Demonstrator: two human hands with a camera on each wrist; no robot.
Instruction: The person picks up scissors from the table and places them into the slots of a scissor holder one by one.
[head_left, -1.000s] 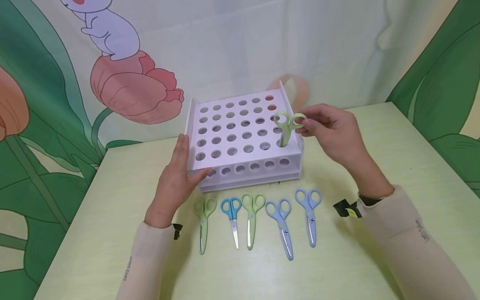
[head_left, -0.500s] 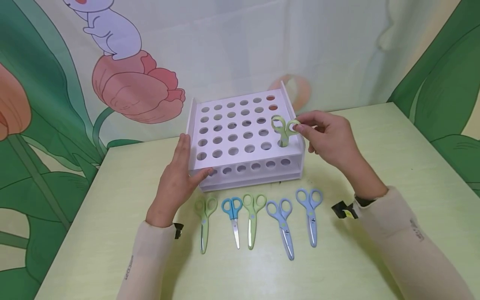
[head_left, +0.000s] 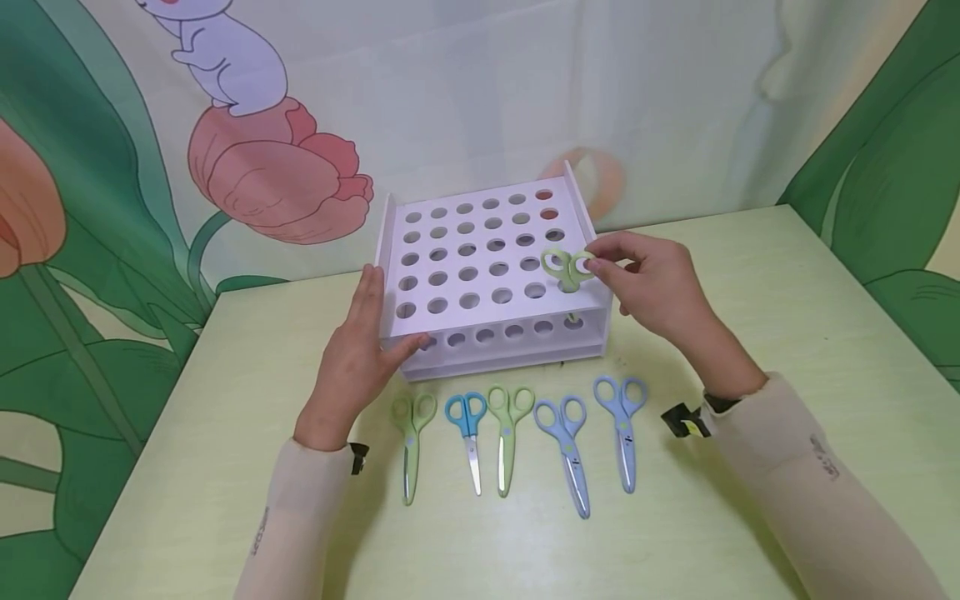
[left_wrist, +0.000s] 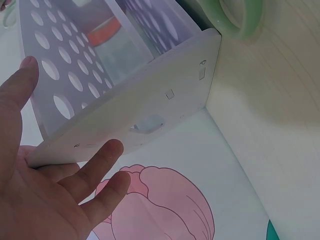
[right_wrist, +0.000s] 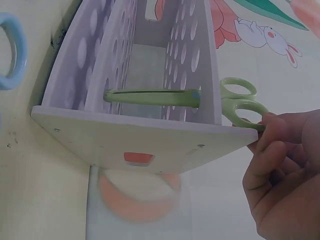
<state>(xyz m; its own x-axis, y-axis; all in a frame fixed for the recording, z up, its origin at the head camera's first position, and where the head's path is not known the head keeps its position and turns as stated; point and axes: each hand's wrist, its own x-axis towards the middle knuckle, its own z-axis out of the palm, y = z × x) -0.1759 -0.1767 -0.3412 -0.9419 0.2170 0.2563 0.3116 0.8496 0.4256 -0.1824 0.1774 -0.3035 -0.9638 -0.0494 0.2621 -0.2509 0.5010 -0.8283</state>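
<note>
A white rack (head_left: 480, 250) with rows of round holes stands on the pale green table (head_left: 787, 333). My left hand (head_left: 358, 346) rests flat against the rack's left front corner (left_wrist: 125, 130), fingers straight. My right hand (head_left: 645, 279) pinches a handle loop of green scissors (head_left: 567, 268) that stand blade-down in a hole at the rack's front right. In the right wrist view the green scissors' (right_wrist: 200, 97) sheathed blade passes through both perforated plates of the rack (right_wrist: 150, 135).
Several scissors lie in a row in front of the rack: green (head_left: 411, 433), blue (head_left: 468, 429), green (head_left: 507, 429), and two light blue (head_left: 570, 446) (head_left: 624, 425). An orange and clear object (right_wrist: 137, 200) sits behind the rack. A painted backdrop hangs behind the table.
The green scissors have sunk deeper into the hole, until only the handles stand above the top plate. My right hand came down with them. The left hand stayed put.
</note>
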